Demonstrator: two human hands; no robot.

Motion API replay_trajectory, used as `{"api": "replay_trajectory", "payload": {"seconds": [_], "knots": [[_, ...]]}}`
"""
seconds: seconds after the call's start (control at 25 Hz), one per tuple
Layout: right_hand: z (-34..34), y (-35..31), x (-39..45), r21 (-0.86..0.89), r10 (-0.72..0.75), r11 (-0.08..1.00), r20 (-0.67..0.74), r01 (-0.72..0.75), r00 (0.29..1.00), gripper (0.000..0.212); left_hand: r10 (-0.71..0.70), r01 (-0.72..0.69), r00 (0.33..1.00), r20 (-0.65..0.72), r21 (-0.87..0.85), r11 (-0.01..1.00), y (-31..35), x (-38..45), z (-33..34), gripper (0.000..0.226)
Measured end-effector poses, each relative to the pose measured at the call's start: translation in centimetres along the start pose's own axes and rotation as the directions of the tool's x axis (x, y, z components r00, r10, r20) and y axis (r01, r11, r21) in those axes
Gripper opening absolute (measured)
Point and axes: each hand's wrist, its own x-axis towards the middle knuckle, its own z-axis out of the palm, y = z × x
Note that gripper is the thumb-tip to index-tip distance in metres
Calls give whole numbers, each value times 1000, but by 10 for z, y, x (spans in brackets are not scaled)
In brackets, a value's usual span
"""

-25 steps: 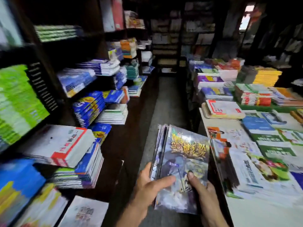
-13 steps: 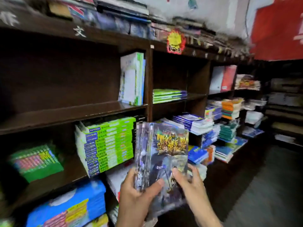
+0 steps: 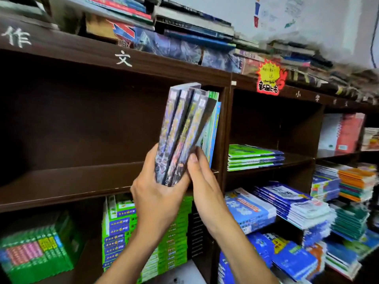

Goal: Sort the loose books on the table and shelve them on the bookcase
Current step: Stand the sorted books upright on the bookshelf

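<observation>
Dark brown bookcase (image 3: 180, 71) shelving fills the view, its lower shelves packed with green workbooks (image 3: 123, 228) and blue booklets (image 3: 250, 210). Nearest, the left hand (image 3: 158, 193) cups the bottom of a bundle of glossy purple-grey books (image 3: 180, 132), fingers curled round their lower edge, while the right hand (image 3: 205, 181) presses thumb and fingers against the bundle's right side. Four or so thin spines stand upright, fanned slightly, just in front of the upper shelf (image 3: 78, 181), beside upright green-and-blue books (image 3: 212, 128). Above, flat book piles (image 3: 192, 31) lie on top
</observation>
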Motion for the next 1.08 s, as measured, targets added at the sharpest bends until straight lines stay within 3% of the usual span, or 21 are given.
{"api": "replay_trajectory", "payload": {"seconds": [0.08, 0.24, 0.44, 0.56, 0.68, 0.72, 0.92, 1.0, 1.08], "knots": [[-12, 12, 29, 165, -15, 986, 109, -3, 994, 48, 45, -42, 998, -39, 74, 996, -12, 8, 22, 63], [-35, 43, 74, 174, -26, 984, 284, -25, 959, 49, 46, -27, 996, -73, 247, 969, -47, 14, 70, 61], [-40, 82, 116, 85, -106, 992, 102, 98, 989, 53, -51, 95, 988, -143, 323, 941, -69, 23, 115, 57], [-48, 94, 130, -174, -122, 978, -57, 111, 991, 63, -123, 128, 992, -39, 418, 899, -79, 31, 135, 56], [-59, 96, 137, -504, -169, 862, -165, 64, 972, 67, -210, 97, 953, 221, 433, 896, -92, 36, 131, 82], [-62, 98, 138, -537, -179, 841, -161, 66, 971, 67, -241, 101, 922, 304, 412, 906, -95, 38, 124, 91], [-72, 134, 135, -223, -212, 950, 59, 220, 975, 40, -289, 221, 805, 518, 190, 957, -97, 58, 88, 84], [-70, 144, 137, -225, -261, 940, 13, 257, 965, 34, -291, 155, 800, 525, 287, 945, -103, 68, 87, 85], [-60, 147, 141, -350, -326, 895, -92, 276, 941, 35, -303, 78, 837, 456, 448, 890, -111, 71, 91, 89]]}}
